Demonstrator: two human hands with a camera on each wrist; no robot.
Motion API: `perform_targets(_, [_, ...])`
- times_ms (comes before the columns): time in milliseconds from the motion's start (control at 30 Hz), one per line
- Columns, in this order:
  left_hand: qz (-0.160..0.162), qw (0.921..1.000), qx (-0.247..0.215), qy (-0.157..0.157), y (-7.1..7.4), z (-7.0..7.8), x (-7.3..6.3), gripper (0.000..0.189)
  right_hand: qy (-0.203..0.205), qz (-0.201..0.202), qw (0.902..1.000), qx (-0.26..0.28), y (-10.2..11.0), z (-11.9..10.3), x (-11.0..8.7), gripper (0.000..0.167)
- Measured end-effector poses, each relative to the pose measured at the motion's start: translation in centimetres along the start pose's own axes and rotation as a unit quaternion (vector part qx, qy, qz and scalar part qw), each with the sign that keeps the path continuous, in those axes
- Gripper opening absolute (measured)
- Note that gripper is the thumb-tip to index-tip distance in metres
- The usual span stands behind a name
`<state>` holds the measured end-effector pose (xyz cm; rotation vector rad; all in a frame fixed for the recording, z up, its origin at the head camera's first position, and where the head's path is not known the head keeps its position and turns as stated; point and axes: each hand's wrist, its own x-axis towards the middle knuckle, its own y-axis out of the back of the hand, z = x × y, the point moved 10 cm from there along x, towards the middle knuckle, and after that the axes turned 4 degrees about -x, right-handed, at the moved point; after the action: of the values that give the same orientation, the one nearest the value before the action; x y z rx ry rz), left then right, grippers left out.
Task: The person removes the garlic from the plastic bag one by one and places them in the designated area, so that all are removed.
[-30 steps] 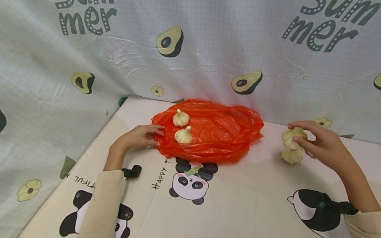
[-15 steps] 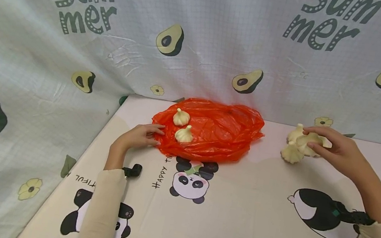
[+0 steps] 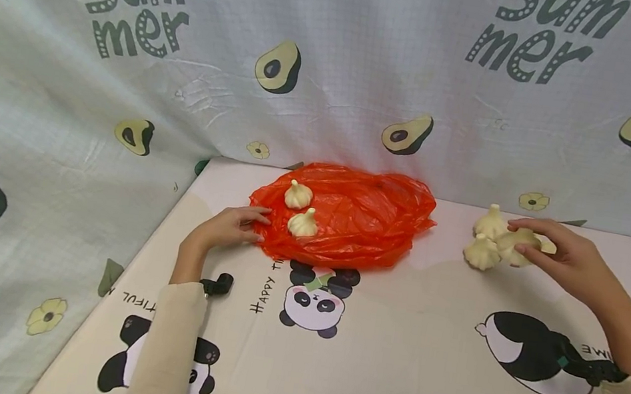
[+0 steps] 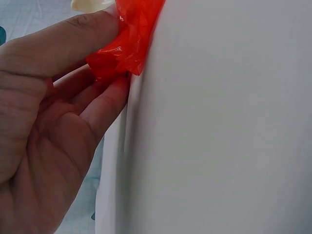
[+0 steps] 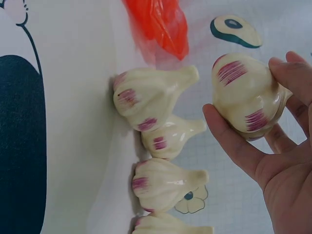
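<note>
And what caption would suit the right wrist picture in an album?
A purple-streaked garlic bulb in the right grip, near four others and red plastic.

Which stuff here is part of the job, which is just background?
Likely part of the job:
- red plastic bag, edge pinched by the left hand
- garlic bulb held in the right hand
- two bulbs on the bag's plastic
- table bulbs near the right hand

Likely just background:
- panda-print tablecloth
- avocado-print sheet
</note>
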<state>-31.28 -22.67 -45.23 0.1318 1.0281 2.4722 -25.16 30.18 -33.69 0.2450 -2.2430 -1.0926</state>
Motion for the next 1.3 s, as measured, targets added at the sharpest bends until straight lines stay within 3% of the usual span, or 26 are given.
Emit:
perform_targets(133, [0.004, 0.9998, 0.002, -0.019, 0.1, 0.1, 0.2, 0.036, -0.017, -0.003, 0.9998, 0.003, 0.1, 0.4, -0.3, 0.052])
perform_targets(500, [-0.006, 0.9999, -0.010, 0.010, -0.1, -0.3, 0.2, 0.036, -0.036, 0.000, 0.9993, 0.006, 0.2, 1.2, -1.0, 0.050])
perform_targets(967, [-0.005, 1.0000, -0.003, 0.000, -0.1, -0.2, 0.3, 0.035, -0.060, -0.007, 0.9980, 0.022, -0.3, 2.3, -1.8, 0.050])
perform_targets(1300, [-0.007, 0.9999, -0.006, 0.011, 0.1, 0.1, 0.0, 0.035, -0.132, -0.036, 0.9905, -0.006, -1.1, 3.8, -2.5, 0.032])
